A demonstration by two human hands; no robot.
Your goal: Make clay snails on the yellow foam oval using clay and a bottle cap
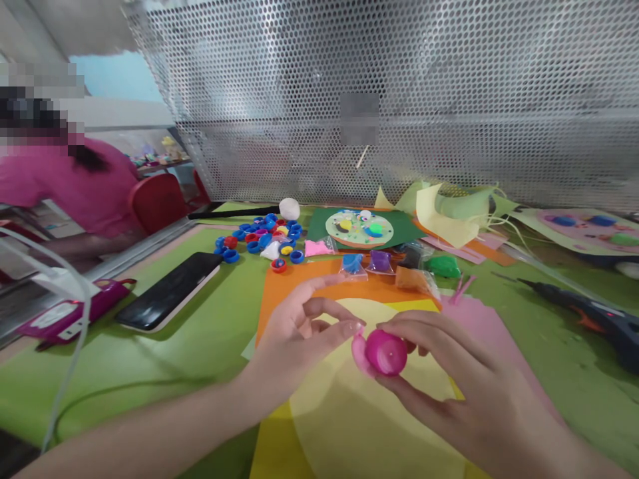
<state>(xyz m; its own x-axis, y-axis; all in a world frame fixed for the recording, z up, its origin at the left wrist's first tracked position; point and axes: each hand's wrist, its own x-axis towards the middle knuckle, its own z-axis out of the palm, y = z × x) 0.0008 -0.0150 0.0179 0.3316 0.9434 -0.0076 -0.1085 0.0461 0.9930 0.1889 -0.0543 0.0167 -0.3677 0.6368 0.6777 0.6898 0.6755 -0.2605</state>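
Note:
My right hand grips a magenta bottle cap between thumb and fingers, with its round face toward me. A lighter pink piece of soft clay curves along the cap's left side. My left hand pinches the top of that clay with thumb and index finger, its other fingers curled. Both hands are above a pale yellow paper circle, which lies on yellow and orange sheets. Beyond them lie small bags of blue clay, purple clay and green clay.
Several blue and red bottle caps sit at the back left, near a black phone and a magenta power strip. A glue gun lies at right. Behind are a decorated paper circle and perforated metal panel; a person sits left.

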